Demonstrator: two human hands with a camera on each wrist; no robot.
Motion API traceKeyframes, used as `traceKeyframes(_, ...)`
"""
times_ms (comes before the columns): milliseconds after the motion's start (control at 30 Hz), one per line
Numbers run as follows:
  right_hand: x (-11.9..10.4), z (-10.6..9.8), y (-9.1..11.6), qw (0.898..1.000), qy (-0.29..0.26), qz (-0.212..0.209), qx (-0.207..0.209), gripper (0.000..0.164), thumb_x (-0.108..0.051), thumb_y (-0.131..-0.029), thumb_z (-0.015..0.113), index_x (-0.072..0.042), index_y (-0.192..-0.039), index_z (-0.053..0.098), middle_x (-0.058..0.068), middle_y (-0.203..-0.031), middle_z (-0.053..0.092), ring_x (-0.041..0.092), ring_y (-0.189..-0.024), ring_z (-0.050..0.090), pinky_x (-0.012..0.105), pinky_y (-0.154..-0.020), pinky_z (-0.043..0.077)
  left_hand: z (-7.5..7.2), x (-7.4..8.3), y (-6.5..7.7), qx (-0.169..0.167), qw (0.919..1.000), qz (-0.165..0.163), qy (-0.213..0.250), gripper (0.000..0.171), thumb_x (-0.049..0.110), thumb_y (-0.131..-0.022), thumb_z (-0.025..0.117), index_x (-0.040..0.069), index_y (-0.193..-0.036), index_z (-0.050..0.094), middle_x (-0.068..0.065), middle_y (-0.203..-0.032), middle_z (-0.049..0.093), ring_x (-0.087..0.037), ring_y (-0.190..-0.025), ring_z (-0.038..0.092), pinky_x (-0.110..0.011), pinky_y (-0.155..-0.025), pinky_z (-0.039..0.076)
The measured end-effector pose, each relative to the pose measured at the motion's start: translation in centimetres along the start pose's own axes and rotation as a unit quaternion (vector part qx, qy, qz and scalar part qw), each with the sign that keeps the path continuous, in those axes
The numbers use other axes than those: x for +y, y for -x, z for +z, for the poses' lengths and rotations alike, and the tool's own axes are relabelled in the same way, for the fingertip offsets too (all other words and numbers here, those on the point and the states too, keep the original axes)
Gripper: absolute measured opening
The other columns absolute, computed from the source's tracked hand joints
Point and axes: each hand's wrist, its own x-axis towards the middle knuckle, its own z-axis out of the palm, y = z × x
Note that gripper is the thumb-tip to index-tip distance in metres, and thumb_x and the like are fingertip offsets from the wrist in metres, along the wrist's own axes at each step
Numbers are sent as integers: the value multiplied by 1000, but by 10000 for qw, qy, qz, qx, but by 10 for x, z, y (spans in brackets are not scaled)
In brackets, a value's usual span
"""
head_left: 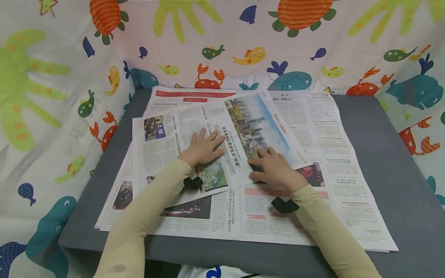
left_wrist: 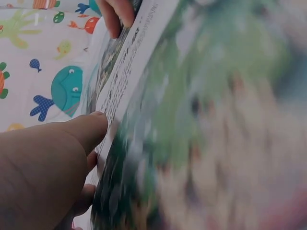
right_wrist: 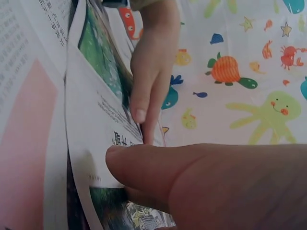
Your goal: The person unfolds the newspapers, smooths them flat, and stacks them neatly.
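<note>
A folded newspaper sheet [head_left: 187, 127] lies at a slant on top of larger spread newspapers [head_left: 347, 185]. My left hand [head_left: 203, 148] rests on it with fingers spread, left of a bold headline and just above a green photo [head_left: 213, 175]. Over the lower end of the city picture [head_left: 248, 123], my right hand [head_left: 276, 168] presses with its fingers fairly straight. In the left wrist view, the left thumb [left_wrist: 91, 127] lies along the paper beside the green photo. The right thumb [right_wrist: 134, 160] touches the paper in the right wrist view.
The newspapers cover much of a grey table [head_left: 368, 127], whose front edge runs close to the person's body. A curtain [head_left: 236, 69] printed with sea animals hangs behind and at both sides. Black wrist straps [head_left: 285, 205] sit near both cuffs.
</note>
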Motion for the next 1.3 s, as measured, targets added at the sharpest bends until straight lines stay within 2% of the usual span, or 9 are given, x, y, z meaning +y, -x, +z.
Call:
traceKeyframes(300,8,-7,-2,9992,251,299,-25,58,-46,-99,61,-22,-151,52,29,-165,27,60,-150,18,75,-114,26,4,-1,19,35,9993,98,-360,64,56,-107,38,30,-164,24,-7,-173,16,-49,-158,-1,-71,-123,6)
traceKeyframes(533,21,-11,-13,9974,265,668,88,64,-49,-99,60,-21,-155,47,31,-165,23,61,-150,14,77,-113,26,5,9,33,117,9972,171,-717,63,53,-107,40,29,-163,26,-11,-171,24,-51,-156,9,-72,-122,10)
traceKeyframes(800,33,-22,-34,9959,231,861,-135,69,-50,-101,56,-19,-159,38,34,-166,15,63,-150,6,78,-114,20,10,22,45,172,9966,300,-753,61,49,-107,45,26,-161,33,-15,-168,29,-52,-155,16,-72,-122,12)
traceKeyframes(967,39,-30,-51,9946,159,1000,-241,70,-53,-103,49,-19,-162,32,32,-167,11,62,-151,6,78,-116,17,17,29,43,451,9945,501,-800,64,51,-104,52,22,-159,39,-21,-163,36,-52,-153,21,-71,-121,16)
traceKeyframes(1133,45,-33,-65,9938,76,1071,-280,71,-55,-105,43,-18,-163,29,30,-168,10,61,-151,6,78,-116,15,22,40,35,613,9943,490,-717,68,54,-102,54,19,-158,40,-25,-160,36,-50,-153,24,-70,-120,18)
traceKeyframes(1200,47,-35,-70,9939,97,1069,-263,72,-55,-104,43,-16,-163,29,31,-168,11,62,-151,8,78,-116,16,22,43,30,609,9948,428,-688,70,56,-101,54,21,-159,38,-24,-161,34,-49,-153,24,-70,-120,19)
traceKeyframes(1300,50,-37,-76,9933,105,1117,-275,72,-54,-104,43,-16,-163,28,31,-168,10,63,-150,8,78,-116,16,23,46,22,517,9962,348,-603,73,60,-101,51,25,-162,31,-20,-168,23,-49,-155,18,-69,-121,18)
